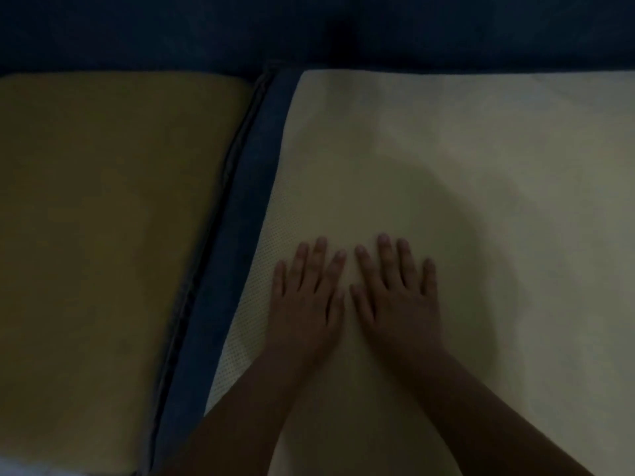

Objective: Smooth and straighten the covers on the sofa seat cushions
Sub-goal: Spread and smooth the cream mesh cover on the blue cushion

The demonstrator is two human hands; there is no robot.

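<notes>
Fingers (318,261) straight, left hand (302,304) and right hand (400,300) apparently touch cover (464,149)

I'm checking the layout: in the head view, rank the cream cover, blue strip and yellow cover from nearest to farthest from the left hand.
1. The cream cover, under the left hand.
2. The blue strip, just to its left.
3. The yellow cover, far left, beyond the strip.

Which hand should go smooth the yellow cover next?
Left, probably. The left hand lies flat on the cream cover, on the side nearer the yellow cover. The right hand lies beside it, farther away.
</notes>
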